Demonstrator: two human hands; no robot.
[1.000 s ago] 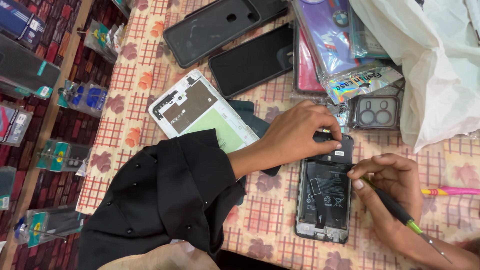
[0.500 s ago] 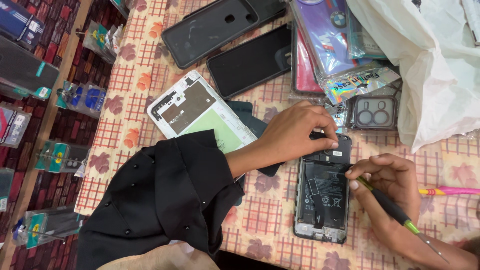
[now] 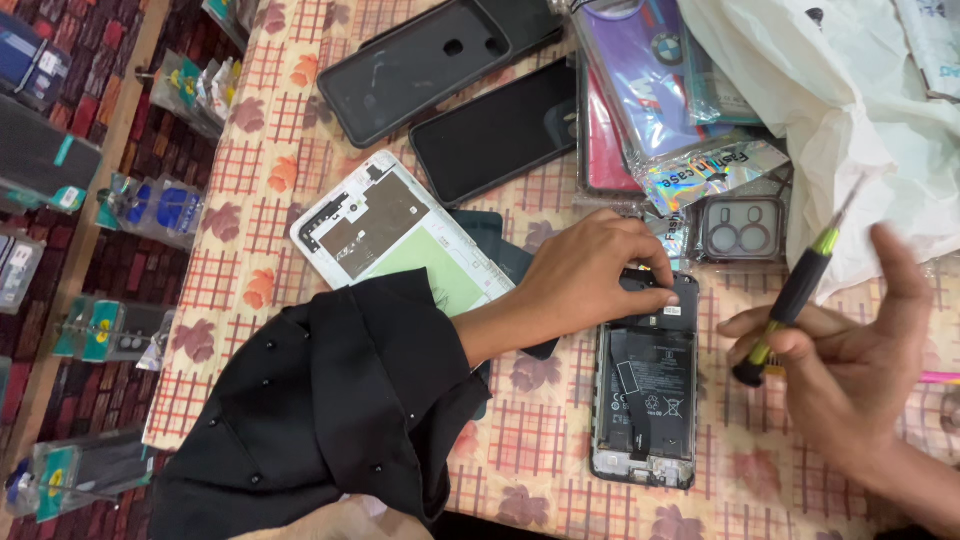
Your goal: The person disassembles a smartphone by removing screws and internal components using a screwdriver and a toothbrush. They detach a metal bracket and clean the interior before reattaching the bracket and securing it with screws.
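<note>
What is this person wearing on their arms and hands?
The left hand is bare, with no glove, ring or watch showing. Its arm is covered by a loose black sleeve dotted with small dark studs or beads, ending in a wide cuff at the wrist. The right hand is bare too; its wrist and what shows of the forearm carry no sleeve.

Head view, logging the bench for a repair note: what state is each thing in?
Opened phone: back off, battery exposed, flat on the tablecloth.
White back cover: detached, inner side up.
Screwdriver: lifted off the phone, tip upward.
Left hand: fingertips pressing the phone's top end.
Right hand: gripping the screwdriver.
Black phone: screen dark.
</note>
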